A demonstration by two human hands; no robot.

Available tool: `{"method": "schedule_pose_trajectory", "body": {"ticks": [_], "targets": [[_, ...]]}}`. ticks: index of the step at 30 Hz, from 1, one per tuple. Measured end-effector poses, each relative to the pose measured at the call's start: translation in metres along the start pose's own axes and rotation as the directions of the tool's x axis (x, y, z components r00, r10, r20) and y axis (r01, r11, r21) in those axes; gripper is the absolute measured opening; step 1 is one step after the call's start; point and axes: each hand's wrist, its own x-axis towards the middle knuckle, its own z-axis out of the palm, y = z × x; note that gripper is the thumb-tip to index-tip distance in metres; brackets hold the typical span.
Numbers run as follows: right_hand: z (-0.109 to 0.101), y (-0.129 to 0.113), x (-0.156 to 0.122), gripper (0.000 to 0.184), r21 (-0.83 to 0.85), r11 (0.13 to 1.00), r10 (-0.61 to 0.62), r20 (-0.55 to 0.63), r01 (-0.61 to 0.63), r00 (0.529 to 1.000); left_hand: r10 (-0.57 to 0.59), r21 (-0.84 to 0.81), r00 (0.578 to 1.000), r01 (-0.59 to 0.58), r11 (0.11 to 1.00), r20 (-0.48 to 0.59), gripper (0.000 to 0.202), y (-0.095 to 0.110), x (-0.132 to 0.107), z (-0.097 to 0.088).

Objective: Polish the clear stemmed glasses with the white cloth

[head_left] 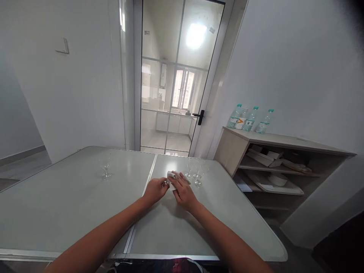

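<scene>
Far left, high on wall: light switch (64,47). Below it, on left half of grey table (71,204): lone stemmed glass (105,168), upright, well apart from everything else. Near table's middle seam: left hand (155,189), fingers curled in, tips pinched on left edge of white cloth (171,179). Cloth folded small, lying on tabletop just right of seam, between both hands, partly covered. Right hand (183,193) laid over cloth from the right, fingers stretched out nearly flat, pressing down, not closed round it. Just right of that hand: small cluster of stemmed glasses (196,170), upright, close together, near the cloth; touching it or not, cannot tell. Behind, past table: glass door (176,94) with black handle (200,116). Far right: wooden shelf unit (284,144), flat pale items on its shelves, water bottles (250,119) with green caps standing on top at left end.
</scene>
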Motion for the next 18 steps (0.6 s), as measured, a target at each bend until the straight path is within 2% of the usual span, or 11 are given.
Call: {"method": "schedule_pose_trajectory", "body": {"ticks": [2, 4, 6, 9, 12, 18], "targets": [[-0.001, 0.001, 0.002, 0.052, -0.038, 0.998, 0.052, -0.007, -0.052, 0.999, 0.073, 0.056, 0.996, -0.076, 0.996, 0.053, 0.009, -0.002, -0.004, 0.004], [-0.002, 0.002, 0.003, 0.035, -0.023, 0.986, 0.165, -0.021, -0.166, 0.986, 0.174, 0.122, 0.979, -0.186, 0.975, 0.105, 0.011, -0.003, -0.008, 0.009], [-0.003, 0.004, 0.003, 0.020, 0.034, 0.955, 0.295, -0.030, -0.294, 0.955, 0.293, 0.205, 0.944, -0.320, 0.925, 0.152, 0.017, -0.002, -0.012, 0.011], [-0.002, 0.009, 0.002, 0.019, 0.246, 0.855, 0.475, -0.016, -0.457, 0.880, 0.403, 0.274, 0.891, -0.449, 0.850, 0.209, 0.027, 0.002, -0.014, 0.011], [0.001, 0.019, 0.003, 0.024, 0.487, 0.677, 0.603, 0.064, -0.552, 0.795, 0.409, 0.296, 0.883, -0.463, 0.835, 0.229, 0.028, 0.002, -0.015, 0.009], [0.004, 0.036, 0.002, 0.032, 0.653, 0.464, 0.688, 0.160, -0.599, 0.707, 0.395, 0.227, 0.907, -0.419, 0.879, 0.147, 0.034, -0.002, -0.015, 0.011]]}}
